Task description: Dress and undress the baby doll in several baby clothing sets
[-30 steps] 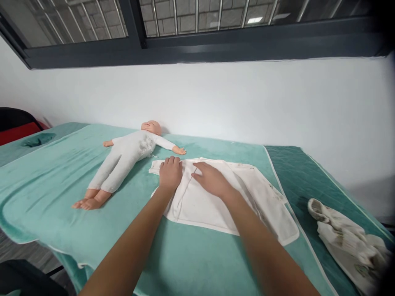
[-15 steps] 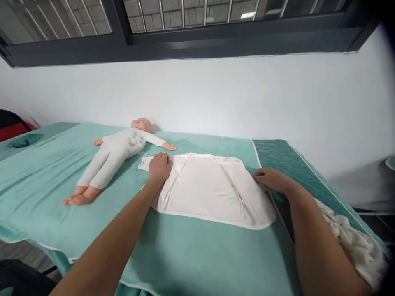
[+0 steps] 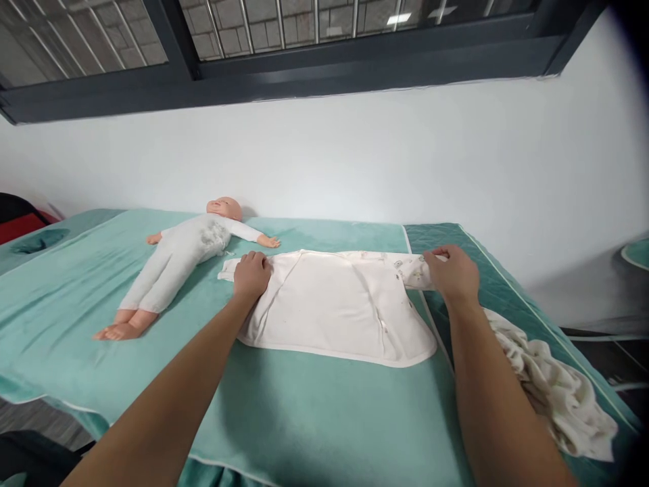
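Observation:
A small white garment [image 3: 324, 304] lies spread on the green bed cover [image 3: 324, 412] in front of me. My left hand [image 3: 252, 274] is at its left shoulder, fingers curled down on the cloth; whether they grip it is hidden. At the right, my right hand [image 3: 453, 270] pinches the end of the right sleeve [image 3: 416, 272], which stretches outward and shows a small print. The left sleeve [image 3: 228, 270] sticks out past my left hand.
A baby doll [image 3: 182, 253] in white clothing lies on its back at the left, one arm near the garment. Crumpled whitish cloth [image 3: 562, 392] lies beyond my right forearm. A white wall [image 3: 355, 162] rises behind the bed; a black and red object [image 3: 20, 218] is at far left.
The right sleeve is now drawn out to the side, and my right hand has moved up with its end. My left hand stays at the left shoulder. The view has shifted slightly.

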A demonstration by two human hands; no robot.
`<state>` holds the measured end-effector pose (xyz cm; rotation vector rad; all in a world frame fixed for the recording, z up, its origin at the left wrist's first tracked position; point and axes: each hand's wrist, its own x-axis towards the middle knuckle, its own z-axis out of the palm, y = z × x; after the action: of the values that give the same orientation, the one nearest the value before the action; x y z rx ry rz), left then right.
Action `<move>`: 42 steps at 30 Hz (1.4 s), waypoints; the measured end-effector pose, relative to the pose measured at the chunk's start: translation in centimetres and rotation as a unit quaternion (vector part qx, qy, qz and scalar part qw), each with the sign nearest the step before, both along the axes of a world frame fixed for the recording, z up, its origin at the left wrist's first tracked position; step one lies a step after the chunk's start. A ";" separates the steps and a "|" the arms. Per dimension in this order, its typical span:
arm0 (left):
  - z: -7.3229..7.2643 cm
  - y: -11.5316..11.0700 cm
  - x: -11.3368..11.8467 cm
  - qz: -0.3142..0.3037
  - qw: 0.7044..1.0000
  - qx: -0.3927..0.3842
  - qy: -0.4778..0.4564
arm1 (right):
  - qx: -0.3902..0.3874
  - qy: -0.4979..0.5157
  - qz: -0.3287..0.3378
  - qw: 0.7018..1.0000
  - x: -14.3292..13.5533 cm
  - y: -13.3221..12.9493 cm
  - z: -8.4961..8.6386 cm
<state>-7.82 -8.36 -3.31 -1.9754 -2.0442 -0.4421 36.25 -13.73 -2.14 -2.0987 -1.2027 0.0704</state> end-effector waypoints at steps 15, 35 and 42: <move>-0.2 0.2 -0.2 0.001 1.000 0.004 -0.016 | -0.172 -0.040 0.015 0.984 0.1 -0.6 -0.4; -0.4 0.4 -0.3 -0.002 0.999 0.008 -0.039 | 0.085 0.161 0.030 0.983 1.0 0.5 -1.2; -0.2 0.4 -0.3 0.004 0.999 0.002 -0.044 | 0.012 0.091 0.046 0.995 1.5 0.7 -2.6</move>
<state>-8.08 -8.01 -3.53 -1.9780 -2.1012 -0.5382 37.77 -12.99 -4.77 -1.9692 -1.1837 0.2812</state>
